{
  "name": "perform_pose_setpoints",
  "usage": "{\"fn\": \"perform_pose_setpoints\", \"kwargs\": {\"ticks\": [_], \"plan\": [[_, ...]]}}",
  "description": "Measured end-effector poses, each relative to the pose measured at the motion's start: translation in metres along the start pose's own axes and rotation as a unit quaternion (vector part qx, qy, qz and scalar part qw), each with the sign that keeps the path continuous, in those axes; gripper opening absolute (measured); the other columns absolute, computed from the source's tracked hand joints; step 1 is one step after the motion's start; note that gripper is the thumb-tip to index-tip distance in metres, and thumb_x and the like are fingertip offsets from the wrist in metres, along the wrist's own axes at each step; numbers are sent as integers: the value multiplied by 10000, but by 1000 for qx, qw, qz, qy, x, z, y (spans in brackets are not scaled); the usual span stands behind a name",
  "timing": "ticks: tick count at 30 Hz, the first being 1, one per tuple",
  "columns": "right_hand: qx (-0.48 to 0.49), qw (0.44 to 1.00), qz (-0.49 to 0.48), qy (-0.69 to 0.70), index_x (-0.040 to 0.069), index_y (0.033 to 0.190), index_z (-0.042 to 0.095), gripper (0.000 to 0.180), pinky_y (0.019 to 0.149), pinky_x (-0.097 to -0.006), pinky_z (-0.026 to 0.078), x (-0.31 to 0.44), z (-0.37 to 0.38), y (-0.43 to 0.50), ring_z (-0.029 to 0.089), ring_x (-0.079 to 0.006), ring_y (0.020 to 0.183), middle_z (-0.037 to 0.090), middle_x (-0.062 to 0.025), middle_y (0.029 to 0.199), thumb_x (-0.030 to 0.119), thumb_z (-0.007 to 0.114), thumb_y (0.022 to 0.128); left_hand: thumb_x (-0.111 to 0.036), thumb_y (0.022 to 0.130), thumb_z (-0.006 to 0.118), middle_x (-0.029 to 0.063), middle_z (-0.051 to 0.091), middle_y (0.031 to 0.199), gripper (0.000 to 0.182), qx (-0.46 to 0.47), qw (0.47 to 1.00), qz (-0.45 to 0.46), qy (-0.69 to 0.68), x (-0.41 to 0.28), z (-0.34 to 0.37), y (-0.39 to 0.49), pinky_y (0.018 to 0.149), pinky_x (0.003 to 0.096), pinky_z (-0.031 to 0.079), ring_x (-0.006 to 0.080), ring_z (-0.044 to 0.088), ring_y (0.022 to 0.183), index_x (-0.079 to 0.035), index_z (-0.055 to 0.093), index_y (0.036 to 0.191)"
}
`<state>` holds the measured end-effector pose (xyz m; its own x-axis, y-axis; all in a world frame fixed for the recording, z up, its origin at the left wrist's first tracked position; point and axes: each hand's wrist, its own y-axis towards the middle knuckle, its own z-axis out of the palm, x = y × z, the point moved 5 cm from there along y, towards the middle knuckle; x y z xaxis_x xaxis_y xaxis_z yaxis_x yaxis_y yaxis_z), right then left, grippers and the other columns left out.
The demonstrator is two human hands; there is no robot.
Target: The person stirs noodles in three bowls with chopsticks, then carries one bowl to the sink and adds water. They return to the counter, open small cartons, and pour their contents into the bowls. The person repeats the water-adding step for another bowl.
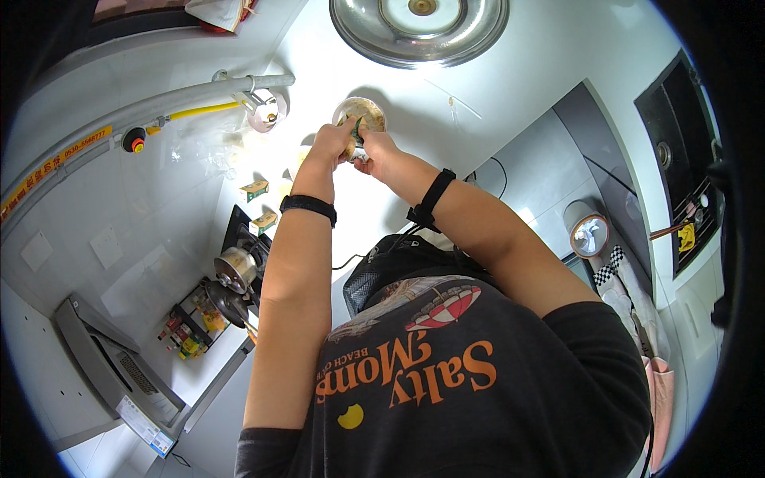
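Observation:
My left hand (336, 142) and my right hand (376, 154) come together over the near edge of a round bowl (382, 110). Between them they grip a small green and tan packet (357, 130), its lower part covered by my fingers. A light brown, mottled content shows in the bowl. Two small green and cream boxes, one (254, 190) behind the other (263, 223), rest on the white counter left of my forearm. Near my left wrist, pale dishes are washed out by glare and partly hidden.
Beyond the bowl lies a large round metal lid or tray (358, 42). A yellow gas hose (203, 110) and pipe run along the left wall. A pot (236, 270) and a dark pan (226, 303) are by the stove at left. A bin (575, 221) stands at right, below a sink (657, 125).

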<state>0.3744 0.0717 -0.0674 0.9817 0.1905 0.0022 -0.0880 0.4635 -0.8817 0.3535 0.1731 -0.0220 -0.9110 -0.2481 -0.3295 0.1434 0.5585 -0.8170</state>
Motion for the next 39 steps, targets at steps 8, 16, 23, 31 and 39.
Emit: {"fn": "perform_pose_setpoints", "kwargs": {"ticks": [8,16,23,31,39], "plan": [[3,1000,0,-2,35,1218,439,396,487,-271,510,-1,1,-2,559,-171,659,567,-105,940,375,426,1015,-437,883,652,24,454,535,456,6,1000,6,1,2,0,1,366,298,272,137,376,399,-27,562,703],[-16,1000,1,1,29,1221,441,400,484,-266,508,-1,0,-5,559,-177,645,575,-111,938,369,444,1010,-428,897,639,28,452,530,460,4,1000,4,5,3,0,1,355,298,268,136,367,380,-24,555,692],[-10,1000,-1,6,39,1216,458,392,470,-273,505,-3,-1,-1,571,-190,653,578,-109,931,370,448,1006,-433,902,631,23,453,534,446,14,1000,4,5,5,1,3,367,297,288,133,382,391,-41,566,698],[-18,1000,2,8,42,1220,467,378,457,-266,499,-3,-2,-3,569,-186,637,584,-113,928,353,450,1005,-427,905,625,23,452,543,449,8,1000,8,22,4,2,2,362,293,289,131,382,393,-24,571,715],[-19,1000,-3,9,37,1234,463,386,447,-256,491,-3,-3,-4,565,-173,618,591,-112,909,348,446,1007,-423,914,610,31,467,556,459,12,999,7,38,1,3,-2,367,288,308,132,387,398,0,580,740]]}}
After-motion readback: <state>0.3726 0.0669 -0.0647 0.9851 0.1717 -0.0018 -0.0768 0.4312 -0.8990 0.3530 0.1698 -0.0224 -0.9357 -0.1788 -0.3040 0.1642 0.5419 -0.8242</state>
